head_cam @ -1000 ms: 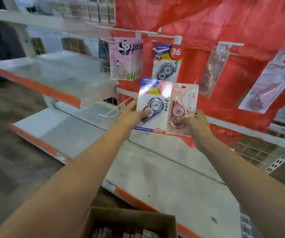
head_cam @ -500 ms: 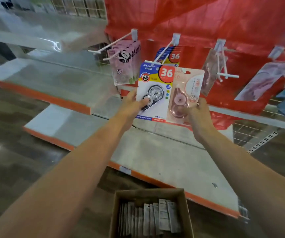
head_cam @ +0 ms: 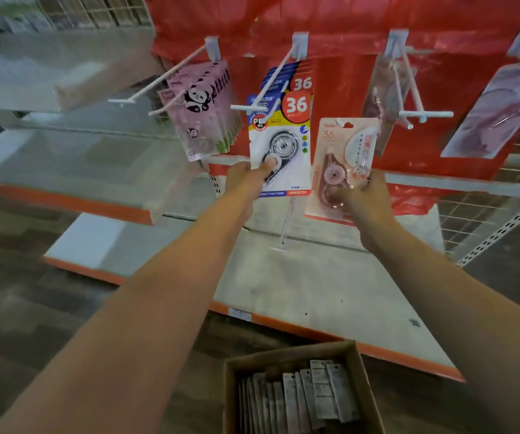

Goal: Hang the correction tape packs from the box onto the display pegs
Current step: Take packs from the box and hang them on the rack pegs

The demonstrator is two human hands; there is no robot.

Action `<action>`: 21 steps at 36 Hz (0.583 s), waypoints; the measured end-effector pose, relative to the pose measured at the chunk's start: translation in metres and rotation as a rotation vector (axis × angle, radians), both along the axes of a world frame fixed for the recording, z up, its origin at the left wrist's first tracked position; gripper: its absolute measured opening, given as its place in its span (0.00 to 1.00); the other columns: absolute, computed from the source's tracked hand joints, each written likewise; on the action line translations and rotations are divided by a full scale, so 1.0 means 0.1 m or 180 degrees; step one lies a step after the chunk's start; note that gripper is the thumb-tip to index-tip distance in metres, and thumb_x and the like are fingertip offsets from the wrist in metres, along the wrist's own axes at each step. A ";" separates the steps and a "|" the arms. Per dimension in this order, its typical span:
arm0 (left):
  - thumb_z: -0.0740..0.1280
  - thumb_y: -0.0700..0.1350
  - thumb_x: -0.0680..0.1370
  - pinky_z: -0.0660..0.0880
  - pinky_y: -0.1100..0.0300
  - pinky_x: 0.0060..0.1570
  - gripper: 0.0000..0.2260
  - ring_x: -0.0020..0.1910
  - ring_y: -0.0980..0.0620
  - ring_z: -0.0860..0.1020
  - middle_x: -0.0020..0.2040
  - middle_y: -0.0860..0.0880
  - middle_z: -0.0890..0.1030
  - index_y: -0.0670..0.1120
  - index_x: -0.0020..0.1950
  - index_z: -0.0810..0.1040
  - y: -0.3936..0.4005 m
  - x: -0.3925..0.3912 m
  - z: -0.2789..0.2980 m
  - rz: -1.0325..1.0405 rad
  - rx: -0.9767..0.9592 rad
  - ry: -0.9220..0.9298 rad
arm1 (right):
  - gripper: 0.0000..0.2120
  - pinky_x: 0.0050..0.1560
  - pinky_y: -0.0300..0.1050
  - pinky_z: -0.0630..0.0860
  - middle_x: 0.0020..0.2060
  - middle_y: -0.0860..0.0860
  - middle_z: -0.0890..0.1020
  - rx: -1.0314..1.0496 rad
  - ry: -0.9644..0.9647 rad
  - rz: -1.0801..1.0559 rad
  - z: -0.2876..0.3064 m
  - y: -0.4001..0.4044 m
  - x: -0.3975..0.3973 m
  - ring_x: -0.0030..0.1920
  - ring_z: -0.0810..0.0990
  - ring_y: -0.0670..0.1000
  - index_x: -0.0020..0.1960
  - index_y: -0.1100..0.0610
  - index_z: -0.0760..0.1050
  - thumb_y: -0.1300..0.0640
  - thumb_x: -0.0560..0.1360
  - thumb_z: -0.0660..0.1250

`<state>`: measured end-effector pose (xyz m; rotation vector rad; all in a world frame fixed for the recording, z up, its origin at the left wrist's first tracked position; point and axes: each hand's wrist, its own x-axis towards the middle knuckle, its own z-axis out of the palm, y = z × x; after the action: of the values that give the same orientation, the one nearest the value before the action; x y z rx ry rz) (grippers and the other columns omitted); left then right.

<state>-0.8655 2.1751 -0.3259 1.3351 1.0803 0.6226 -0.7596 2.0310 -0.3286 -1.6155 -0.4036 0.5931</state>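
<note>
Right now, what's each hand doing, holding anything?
Left hand: grips the blue and white correction tape pack, thumb on its front.
Right hand: grips the pink correction tape pack by its lower part.

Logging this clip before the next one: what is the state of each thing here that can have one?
Left hand: grips the blue pack.
Blue pack: held up at the middle peg, top at its tip.
Right hand: grips the pink pack.
Pink pack: held, not hung.
Right peg: one pack hanging.
Box: open, packs upright inside.

Blue pack (head_cam: 279, 145) and pink pack (head_cam: 343, 161) upright, side by side.
</note>
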 end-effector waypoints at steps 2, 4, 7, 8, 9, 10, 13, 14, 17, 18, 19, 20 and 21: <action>0.71 0.50 0.75 0.75 0.45 0.60 0.06 0.54 0.43 0.81 0.53 0.44 0.82 0.49 0.43 0.77 0.09 0.04 -0.06 0.0012 0.0048 0.0017 | 0.27 0.59 0.58 0.76 0.56 0.53 0.79 -0.0084 -0.0068 -0.0035 -0.05 0.01 0.04 0.57 0.78 0.55 0.64 0.59 0.66 0.70 0.68 0.71; 0.72 0.50 0.75 0.75 0.43 0.60 0.07 0.54 0.42 0.80 0.53 0.44 0.82 0.49 0.43 0.77 0.17 0.10 -0.09 0.0013 0.0099 0.0035 | 0.26 0.60 0.57 0.76 0.57 0.54 0.78 -0.0103 -0.0070 -0.0010 -0.09 0.03 0.06 0.57 0.78 0.55 0.62 0.59 0.66 0.71 0.68 0.71; 0.71 0.47 0.75 0.76 0.47 0.58 0.07 0.52 0.44 0.80 0.46 0.47 0.81 0.48 0.39 0.76 0.24 0.21 -0.02 0.0059 0.0224 0.0030 | 0.24 0.59 0.53 0.76 0.55 0.54 0.79 -0.0103 -0.0068 -0.0001 -0.13 0.06 0.04 0.55 0.79 0.53 0.62 0.60 0.68 0.71 0.69 0.70; 0.71 0.47 0.76 0.76 0.47 0.58 0.07 0.51 0.44 0.80 0.45 0.47 0.81 0.47 0.40 0.76 0.28 0.25 -0.01 0.0039 0.0261 0.0028 | 0.24 0.58 0.50 0.77 0.54 0.54 0.79 -0.0059 -0.0058 -0.0030 -0.14 0.08 0.03 0.53 0.79 0.52 0.62 0.60 0.68 0.72 0.69 0.70; 0.71 0.46 0.76 0.76 0.47 0.58 0.06 0.51 0.44 0.80 0.46 0.46 0.81 0.47 0.41 0.77 0.31 0.27 -0.01 -0.0008 0.0260 0.0025 | 0.23 0.56 0.48 0.77 0.53 0.53 0.79 -0.0016 -0.0055 -0.0067 -0.14 0.11 0.01 0.51 0.79 0.51 0.61 0.60 0.68 0.72 0.69 0.69; 0.71 0.47 0.75 0.76 0.46 0.58 0.06 0.51 0.44 0.81 0.47 0.46 0.82 0.47 0.41 0.77 0.35 0.29 -0.03 -0.0053 0.0246 0.0008 | 0.23 0.54 0.46 0.77 0.53 0.52 0.79 0.0021 -0.0054 -0.0118 -0.14 0.13 -0.02 0.50 0.79 0.50 0.61 0.59 0.68 0.72 0.70 0.69; 0.73 0.50 0.74 0.76 0.44 0.58 0.08 0.52 0.42 0.81 0.50 0.43 0.83 0.47 0.42 0.78 0.42 0.31 -0.10 -0.0231 0.0215 0.0034 | 0.22 0.50 0.41 0.78 0.48 0.47 0.79 0.0079 -0.0038 -0.0307 -0.14 0.20 -0.08 0.46 0.79 0.45 0.59 0.57 0.68 0.71 0.70 0.69; 0.73 0.51 0.74 0.77 0.46 0.57 0.10 0.52 0.43 0.81 0.50 0.43 0.83 0.46 0.43 0.78 0.43 0.31 -0.14 -0.0314 0.0203 0.0054 | 0.21 0.49 0.41 0.78 0.48 0.47 0.79 0.0088 -0.0019 -0.0381 -0.15 0.22 -0.10 0.46 0.79 0.44 0.59 0.56 0.68 0.71 0.70 0.69; 0.69 0.52 0.77 0.78 0.64 0.35 0.11 0.41 0.49 0.81 0.42 0.45 0.80 0.45 0.44 0.75 0.41 0.23 -0.19 -0.0735 0.0003 0.0057 | 0.22 0.49 0.43 0.78 0.50 0.51 0.80 0.0116 0.0027 -0.0560 -0.19 0.26 -0.21 0.47 0.79 0.47 0.59 0.58 0.69 0.71 0.69 0.70; 0.67 0.51 0.78 0.74 0.67 0.28 0.12 0.36 0.52 0.80 0.40 0.46 0.79 0.43 0.46 0.75 0.40 0.20 -0.22 -0.0892 -0.0092 0.0135 | 0.23 0.48 0.42 0.78 0.50 0.51 0.80 0.0145 0.0053 -0.0604 -0.21 0.25 -0.25 0.47 0.79 0.48 0.60 0.59 0.69 0.72 0.69 0.69; 0.65 0.51 0.79 0.72 0.68 0.25 0.12 0.32 0.54 0.79 0.39 0.46 0.79 0.41 0.49 0.75 0.39 0.18 -0.25 -0.0996 -0.0156 0.0250 | 0.23 0.47 0.41 0.78 0.50 0.51 0.80 0.0164 0.0076 -0.0637 -0.23 0.25 -0.30 0.47 0.79 0.48 0.60 0.59 0.70 0.72 0.68 0.69; 0.64 0.50 0.80 0.71 0.69 0.25 0.12 0.29 0.56 0.78 0.38 0.46 0.78 0.41 0.51 0.74 0.37 0.14 -0.29 -0.1054 -0.0219 0.0344 | 0.23 0.46 0.40 0.78 0.49 0.50 0.80 0.0170 0.0090 -0.0671 -0.25 0.24 -0.34 0.46 0.79 0.47 0.59 0.58 0.70 0.72 0.68 0.69; 0.63 0.49 0.81 0.71 0.70 0.25 0.10 0.27 0.57 0.78 0.38 0.47 0.78 0.42 0.51 0.74 0.34 0.10 -0.32 -0.1095 -0.0271 0.0416 | 0.23 0.45 0.39 0.77 0.47 0.49 0.80 0.0153 0.0095 -0.0705 -0.27 0.23 -0.38 0.46 0.79 0.47 0.58 0.57 0.69 0.72 0.68 0.70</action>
<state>-0.8555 2.2093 -0.3578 1.4593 0.9394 0.2351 -0.7980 2.0540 -0.3557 -1.5780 -0.2115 0.4357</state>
